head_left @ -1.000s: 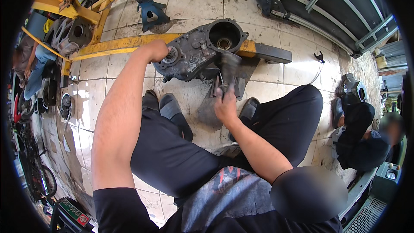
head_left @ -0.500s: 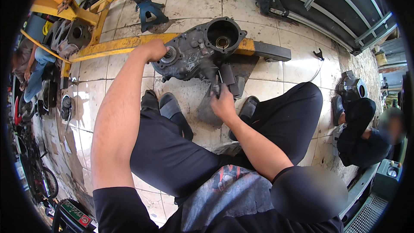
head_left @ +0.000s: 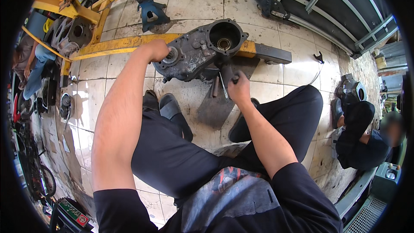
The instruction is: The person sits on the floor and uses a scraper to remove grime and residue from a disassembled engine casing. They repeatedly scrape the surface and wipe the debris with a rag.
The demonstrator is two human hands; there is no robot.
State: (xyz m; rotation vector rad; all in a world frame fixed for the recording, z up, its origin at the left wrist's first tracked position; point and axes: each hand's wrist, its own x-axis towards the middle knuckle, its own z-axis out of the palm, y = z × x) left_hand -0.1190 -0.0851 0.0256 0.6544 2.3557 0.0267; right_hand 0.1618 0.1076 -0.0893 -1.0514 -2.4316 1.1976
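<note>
Mid-job on the casing (head_left: 196, 54), which sits on the yellow beam (head_left: 116, 45) over the tiled floor (head_left: 189, 4): my left hand (head_left: 156, 50) clamped on its left edge, right hand (head_left: 238, 88) gripping a tool (head_left: 223, 87) at its underside; next move probably needs steady bracing.

Dark grey, grimy metal on the engine casing (head_left: 200, 54), with a paler ring inside its round opening. Behind it runs a yellow beam (head_left: 116, 45), chipped and stained. A blue stand (head_left: 150, 14) sits toward the far edge of the floor (head_left: 284, 67), whose tiles are off-white with brown smears and dark joints. Black trousers (head_left: 172, 155), black shoes (head_left: 172, 112). A black shirt (head_left: 241, 203) carries a grey print with red marks. Silver tool (head_left: 223, 88).
</note>
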